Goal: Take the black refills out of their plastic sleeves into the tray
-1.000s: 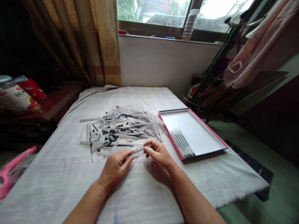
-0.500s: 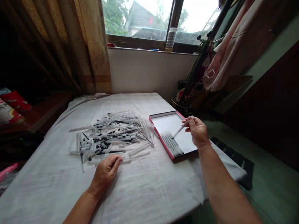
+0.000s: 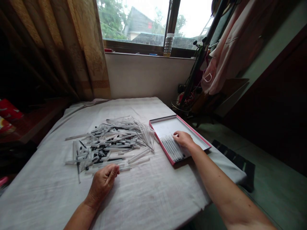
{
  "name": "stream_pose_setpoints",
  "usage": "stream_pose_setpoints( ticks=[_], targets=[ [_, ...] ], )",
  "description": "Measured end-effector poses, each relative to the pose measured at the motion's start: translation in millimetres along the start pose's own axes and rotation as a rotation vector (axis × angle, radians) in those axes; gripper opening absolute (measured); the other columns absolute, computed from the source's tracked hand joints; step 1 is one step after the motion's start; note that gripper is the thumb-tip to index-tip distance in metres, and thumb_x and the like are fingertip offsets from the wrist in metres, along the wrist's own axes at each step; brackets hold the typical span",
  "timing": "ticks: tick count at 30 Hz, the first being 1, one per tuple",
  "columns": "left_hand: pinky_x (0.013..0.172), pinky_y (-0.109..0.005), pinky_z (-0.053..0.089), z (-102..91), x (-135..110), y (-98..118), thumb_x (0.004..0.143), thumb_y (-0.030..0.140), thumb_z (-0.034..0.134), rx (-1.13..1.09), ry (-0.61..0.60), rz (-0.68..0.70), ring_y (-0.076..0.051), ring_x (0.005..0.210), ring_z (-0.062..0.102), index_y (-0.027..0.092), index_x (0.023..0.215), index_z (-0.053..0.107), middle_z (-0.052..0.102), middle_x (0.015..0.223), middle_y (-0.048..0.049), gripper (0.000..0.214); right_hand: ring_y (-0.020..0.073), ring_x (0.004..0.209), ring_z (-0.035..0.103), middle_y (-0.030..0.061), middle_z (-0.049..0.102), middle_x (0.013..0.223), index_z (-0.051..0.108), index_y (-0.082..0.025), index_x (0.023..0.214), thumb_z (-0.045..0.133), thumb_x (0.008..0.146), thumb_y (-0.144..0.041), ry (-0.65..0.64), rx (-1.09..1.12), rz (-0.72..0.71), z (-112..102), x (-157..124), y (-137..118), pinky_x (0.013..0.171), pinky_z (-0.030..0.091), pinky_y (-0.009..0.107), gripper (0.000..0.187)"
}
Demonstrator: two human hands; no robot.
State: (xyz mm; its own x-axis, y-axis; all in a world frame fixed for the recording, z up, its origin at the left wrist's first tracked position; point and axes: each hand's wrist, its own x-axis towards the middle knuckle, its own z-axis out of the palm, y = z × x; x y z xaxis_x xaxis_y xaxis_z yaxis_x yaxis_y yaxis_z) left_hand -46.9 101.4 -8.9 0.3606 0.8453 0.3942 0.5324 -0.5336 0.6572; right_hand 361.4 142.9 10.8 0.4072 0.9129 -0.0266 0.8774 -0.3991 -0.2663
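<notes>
My right hand [image 3: 184, 139] reaches into a shallow pink-edged box [image 3: 165, 150] with a white inside. Its thumb and fingers pinch the far end of a pen at the right side of a row of clear pens [image 3: 171, 148]. That pen is mostly hidden by the hand and forearm. The row lies side by side along the box's left wall, dark tips toward me. My left hand [image 3: 103, 179] rests as a loose fist on the cloth, just in front of a heap of pen parts [image 3: 115, 137]. Whatever its fingers hold, if anything, is hidden.
Clear tubes, dark thin refills and small black pieces make up the heap. A white cloth [image 3: 141, 198] covers the table. Beyond stand a window sill with a plastic bottle [image 3: 168, 44], a curtain [image 3: 88, 48] on the left and a dark pole [image 3: 195, 73] on the right.
My right hand has lowered the pen from above the box to the right side of the row. My left hand stays closed on the cloth. The whole view has shifted slightly.
</notes>
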Motion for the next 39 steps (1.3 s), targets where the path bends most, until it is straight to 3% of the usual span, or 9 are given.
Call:
stream_pose_setpoints(
  ticks=[8,19,23,25,30,39],
  targets=[
    [0.050,-0.021,0.042,-1.6,0,3,0.094,0.041,0.040,-0.003,0.014,0.021,-0.012,0.047,0.053,0.019,0.060,0.056,0.055,0.054,0.0012,0.044,0.0209,0.096,0.068,0.0054,0.075,0.103,0.072,-0.025,0.112,0.052,0.088,-0.033,-0.036,-0.040,-0.036,-2,-13,-4,0.077,0.046,0.026,0.032],
    [0.050,-0.022,0.042,-7.5,-1,-1,0.094,0.045,0.039,-0.035,0.083,-0.071,-0.013,0.051,0.054,0.019,0.061,0.057,0.055,0.054,0.0001,0.046,0.0262,0.100,0.066,0.0103,0.072,0.110,0.067,-0.020,0.119,0.049,0.092,-0.035,0.023,-0.125,-0.005,-11,-29,-26,0.077,0.047,0.032,0.036],
    [0.051,-0.022,0.041,-9.6,-1,-2,0.095,0.043,0.039,-0.021,0.121,-0.080,-0.013,0.051,0.054,0.019,0.060,0.056,0.056,0.053,-0.0005,0.045,0.0228,0.095,0.066,0.0085,0.068,0.115,0.072,-0.022,0.107,0.046,0.093,-0.029,0.197,-0.122,-0.141,-10,-38,-48,0.072,0.045,0.029,0.030],
    [0.051,-0.022,0.041,-10.0,0,-1,0.095,0.042,0.040,-0.011,0.133,-0.077,-0.013,0.051,0.054,0.019,0.060,0.056,0.056,0.053,-0.0004,0.045,0.0205,0.091,0.066,0.0070,0.069,0.112,0.073,-0.023,0.103,0.047,0.094,-0.030,0.226,-0.101,-0.251,-7,-45,-64,0.070,0.044,0.027,0.028],
    [0.051,-0.022,0.041,-12.2,1,-2,0.095,0.043,0.040,0.023,0.161,-0.084,-0.013,0.051,0.055,0.020,0.059,0.056,0.056,0.053,0.0002,0.046,0.0174,0.085,0.066,0.0037,0.070,0.104,0.073,-0.026,0.098,0.049,0.094,-0.034,0.138,-0.117,-0.487,5,-62,-110,0.065,0.042,0.025,0.026],
    [0.052,-0.022,0.041,-14.7,2,-5,0.096,0.043,0.041,0.026,0.176,-0.077,-0.013,0.052,0.057,0.019,0.060,0.057,0.057,0.055,0.0002,0.046,0.0182,0.082,0.067,0.0061,0.069,0.099,0.072,-0.024,0.095,0.048,0.093,-0.031,-0.011,-0.242,-0.623,24,-76,-161,0.065,0.044,0.025,0.025]
  ],
)
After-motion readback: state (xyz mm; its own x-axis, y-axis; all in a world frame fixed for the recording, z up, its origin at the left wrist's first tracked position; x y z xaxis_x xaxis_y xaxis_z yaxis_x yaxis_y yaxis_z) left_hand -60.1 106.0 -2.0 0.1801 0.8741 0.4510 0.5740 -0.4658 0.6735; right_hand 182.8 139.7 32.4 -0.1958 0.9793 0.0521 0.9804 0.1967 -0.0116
